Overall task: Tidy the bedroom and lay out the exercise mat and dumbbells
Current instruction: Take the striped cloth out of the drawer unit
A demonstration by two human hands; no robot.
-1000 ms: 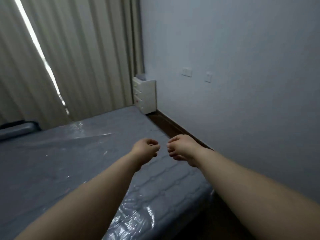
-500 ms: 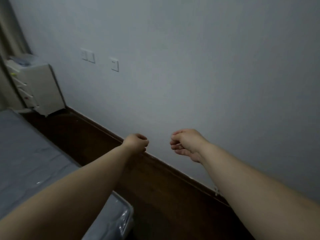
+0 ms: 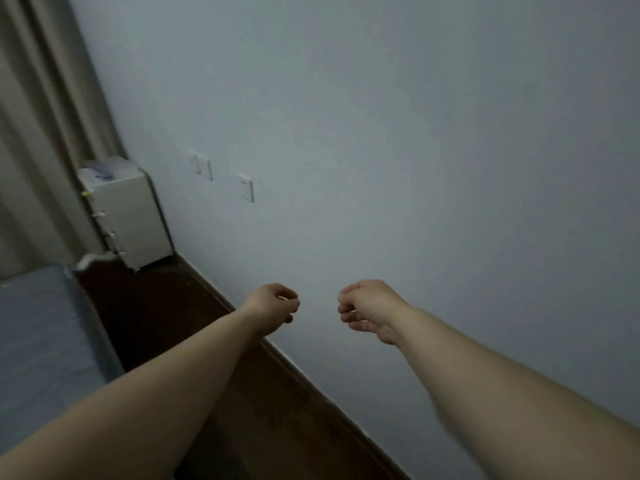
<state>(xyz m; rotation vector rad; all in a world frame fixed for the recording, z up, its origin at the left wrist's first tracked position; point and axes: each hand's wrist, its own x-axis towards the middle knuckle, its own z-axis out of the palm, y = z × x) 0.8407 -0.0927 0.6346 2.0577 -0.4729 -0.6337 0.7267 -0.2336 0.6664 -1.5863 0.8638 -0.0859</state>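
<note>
Both my arms reach forward toward a plain pale wall. My left hand (image 3: pixel 273 306) is curled into a loose fist with nothing in it, over the strip of dark wood floor (image 3: pixel 156 306) by the skirting. My right hand (image 3: pixel 369 308) is curled the same way, a short gap to the right, in front of the wall. No exercise mat and no dumbbells are in view. The grey mattress (image 3: pixel 41 341) of the bed shows at the lower left, partly hidden behind my left forearm.
A small white drawer unit (image 3: pixel 128 216) stands in the corner against the wall, beside beige curtains (image 3: pixel 41 133). Wall switches (image 3: pixel 207 168) sit above the floor strip. A narrow dark floor aisle runs between bed and wall.
The view has swung right from the bed to the wall, then slightly back left. Both hands stay curled and have drawn a little apart.
</note>
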